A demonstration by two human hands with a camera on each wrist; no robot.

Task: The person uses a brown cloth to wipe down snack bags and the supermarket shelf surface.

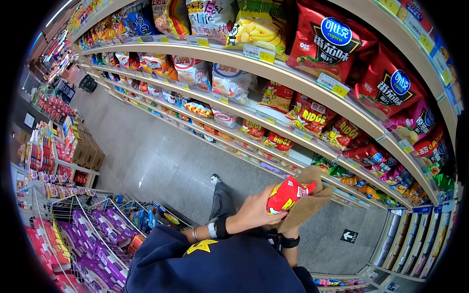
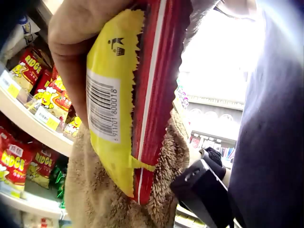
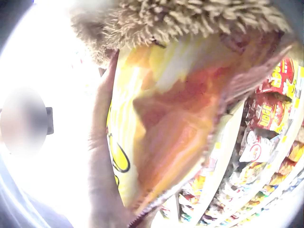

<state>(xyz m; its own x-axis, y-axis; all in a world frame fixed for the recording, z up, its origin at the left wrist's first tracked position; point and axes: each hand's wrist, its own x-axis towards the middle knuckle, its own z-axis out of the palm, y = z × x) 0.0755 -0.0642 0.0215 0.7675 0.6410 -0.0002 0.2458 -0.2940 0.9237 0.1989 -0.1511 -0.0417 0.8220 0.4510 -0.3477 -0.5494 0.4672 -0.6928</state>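
Note:
My left hand grips a red and yellow bag of chips in front of my chest. The bag's yellow barcode side and its red sealed edge show in the left wrist view. A fluffy brown cloth in my right hand lies along the far side of the bag. Most of the right hand's fingers are hidden behind the cloth. In the right wrist view, the cloth's pile overhangs the bag's crumpled, shiny surface.
Shelves of chip bags curve across the front, with red RIDGE bags on a middle shelf. A wire cart with purple packages stands at left. Stacked cartons stand beyond the grey floor. An arrow sign marks the floor at right.

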